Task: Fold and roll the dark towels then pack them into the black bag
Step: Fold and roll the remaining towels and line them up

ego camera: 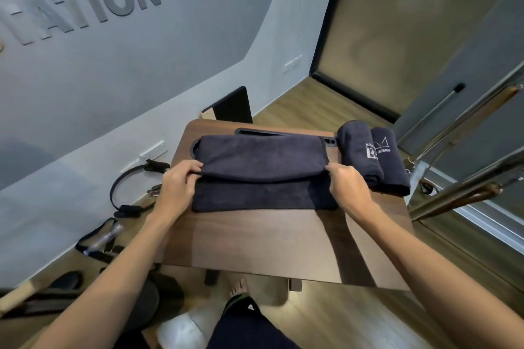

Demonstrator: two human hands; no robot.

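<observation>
A dark navy towel [263, 176] lies spread across the far half of the small wooden table [255, 241], with its far edge folded over toward me. My left hand [177, 188] pinches the left end of that folded flap. My right hand [347, 188] pinches its right end. Two rolled dark towels [374, 160] with white logos lie side by side at the table's far right corner, just beyond my right hand. I cannot see the black bag.
A black ring and straps [127, 193] lie on the floor left of the table. A dark board [232, 106] leans on the wall behind it. Metal rails [459, 178] run along the right. My bare foot [238, 286] stands under the table's near edge.
</observation>
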